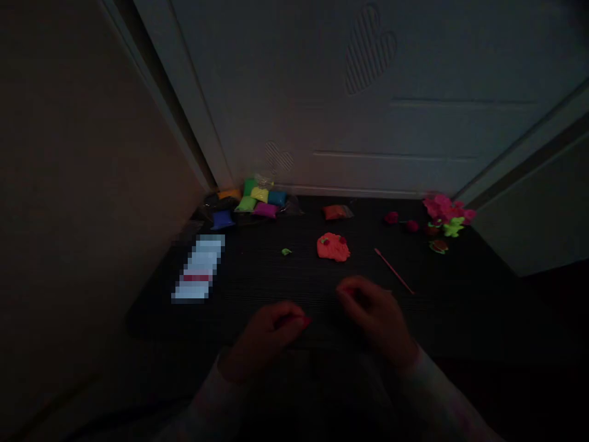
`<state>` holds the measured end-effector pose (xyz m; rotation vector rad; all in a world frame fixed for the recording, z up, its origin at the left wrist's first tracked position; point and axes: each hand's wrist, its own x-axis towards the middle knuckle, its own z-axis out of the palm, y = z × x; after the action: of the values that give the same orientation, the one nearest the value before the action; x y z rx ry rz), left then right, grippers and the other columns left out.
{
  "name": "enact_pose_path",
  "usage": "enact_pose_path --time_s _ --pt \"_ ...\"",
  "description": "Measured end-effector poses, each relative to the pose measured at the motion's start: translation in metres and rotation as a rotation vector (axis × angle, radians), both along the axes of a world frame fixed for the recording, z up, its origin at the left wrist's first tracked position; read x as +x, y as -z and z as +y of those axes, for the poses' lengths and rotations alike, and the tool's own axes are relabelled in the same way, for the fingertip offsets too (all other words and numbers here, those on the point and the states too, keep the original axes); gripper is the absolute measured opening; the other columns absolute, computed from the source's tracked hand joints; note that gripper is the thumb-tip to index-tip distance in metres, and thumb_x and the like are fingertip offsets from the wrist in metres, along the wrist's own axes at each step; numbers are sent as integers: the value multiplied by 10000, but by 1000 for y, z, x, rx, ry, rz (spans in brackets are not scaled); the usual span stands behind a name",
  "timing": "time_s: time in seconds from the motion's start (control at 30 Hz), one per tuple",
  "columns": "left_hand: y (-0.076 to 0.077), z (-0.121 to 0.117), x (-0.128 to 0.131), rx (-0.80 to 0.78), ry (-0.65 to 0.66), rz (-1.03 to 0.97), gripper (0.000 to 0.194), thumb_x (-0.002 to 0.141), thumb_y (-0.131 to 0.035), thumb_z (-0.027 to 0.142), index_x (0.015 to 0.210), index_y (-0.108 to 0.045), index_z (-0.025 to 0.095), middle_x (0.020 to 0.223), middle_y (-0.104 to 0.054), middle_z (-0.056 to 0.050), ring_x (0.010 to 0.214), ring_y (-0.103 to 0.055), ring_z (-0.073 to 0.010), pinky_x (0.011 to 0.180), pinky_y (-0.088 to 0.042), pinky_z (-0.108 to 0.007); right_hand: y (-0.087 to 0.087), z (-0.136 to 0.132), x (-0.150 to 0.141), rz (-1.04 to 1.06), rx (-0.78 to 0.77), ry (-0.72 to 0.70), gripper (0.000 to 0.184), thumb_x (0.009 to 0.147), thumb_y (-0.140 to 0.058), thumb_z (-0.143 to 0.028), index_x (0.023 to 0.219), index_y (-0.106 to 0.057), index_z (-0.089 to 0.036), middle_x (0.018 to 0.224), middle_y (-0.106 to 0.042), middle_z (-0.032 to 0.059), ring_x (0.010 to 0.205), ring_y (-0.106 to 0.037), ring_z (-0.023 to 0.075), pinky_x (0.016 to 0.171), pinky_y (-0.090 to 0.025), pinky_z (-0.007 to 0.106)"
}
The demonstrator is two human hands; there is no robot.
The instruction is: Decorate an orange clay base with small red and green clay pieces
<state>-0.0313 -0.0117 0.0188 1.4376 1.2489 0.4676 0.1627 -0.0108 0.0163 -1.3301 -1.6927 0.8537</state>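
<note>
The scene is very dark. My left hand rests low on the dark table, fingers curled round a small pinkish-red bit of clay at its tips. My right hand sits just to the right of it, fingers bent inward with a faint red spot by the thumb; what it holds is too dim to name. Beyond the hands lies a flattened orange clay piece with red dots. A thin pink stick lies to its right.
Several coloured clay packets are heaped at the back left. An orange packet lies mid-back. Pink and green clay flowers stand at the back right. A small green bit, a blurred white card, and a white door behind.
</note>
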Motion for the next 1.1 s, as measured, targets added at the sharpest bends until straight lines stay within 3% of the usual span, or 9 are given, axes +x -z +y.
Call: enact_pose_path --time_s 0.1,0.17,0.23,0.33,0.43,0.7,0.87,1.0,1.1 --pt "3 4 -12 173 -73 173 257 787 -448 374 754 -612 178 681 -600 13 626 -537 -124 544 -405 -216 1 2 17 66 -48 116 189 822 -457 -310 906 -582 -197 773 -638 22 688 -600 131 609 -475 253" --pt "8 12 -21 401 -138 347 281 810 -412 382 812 -617 189 749 -637 -4 666 -575 -137 580 -445 -230 5 1 19 100 -100 89 226 821 -466 -322 971 -588 -206 787 -649 17 688 -604 127 635 -482 260" --pt "15 22 -28 524 -194 436 295 811 -406 371 888 -607 169 839 -638 -47 752 -580 -171 670 -462 -282 11 0 14 126 -146 45 246 822 -466 -320 1003 -590 -209 792 -655 15 683 -603 120 659 -485 265" --pt "28 37 -35 644 -240 526 309 813 -390 332 933 -609 150 944 -616 -101 909 -541 -231 821 -422 -384 21 -1 2 170 -198 3 252 832 -443 -334 975 -587 -185 786 -670 28 665 -610 116 657 -494 268" --pt "40 46 -38 731 -238 591 297 814 -396 310 935 -622 161 954 -616 -108 914 -532 -245 831 -412 -418 29 -1 -4 204 -254 -26 228 813 -471 -359 863 -588 -169 742 -684 36 598 -614 113 586 -497 254" --pt "45 47 -40 832 -224 677 295 818 -411 318 959 -612 153 975 -622 -113 923 -537 -249 818 -424 -420 29 -4 -2 146 -249 29 175 721 -586 -339 643 -563 -185 533 -613 -16 452 -543 108 449 -421 234" --pt "46 47 -40 848 -218 698 326 816 -408 329 971 -611 126 961 -622 -129 906 -541 -258 810 -430 -418 30 -1 -1 82 -140 43 198 804 -487 -297 904 -629 -201 715 -659 14 720 -606 145 711 -455 293" --pt "47 47 -40 856 -219 700 339 817 -403 338 973 -609 118 971 -620 -134 914 -542 -258 818 -430 -412 33 -1 -2 69 -83 56 301 867 -351 -291 1053 -557 -174 753 -643 24 698 -592 126 686 -455 279" --pt "46 47 -40 857 -219 703 332 816 -407 337 976 -604 123 974 -620 -129 917 -543 -257 821 -430 -415 33 -3 -3 48 -75 53 248 855 -385 -301 899 -599 -184 620 -602 -10 580 -564 111 595 -447 249"
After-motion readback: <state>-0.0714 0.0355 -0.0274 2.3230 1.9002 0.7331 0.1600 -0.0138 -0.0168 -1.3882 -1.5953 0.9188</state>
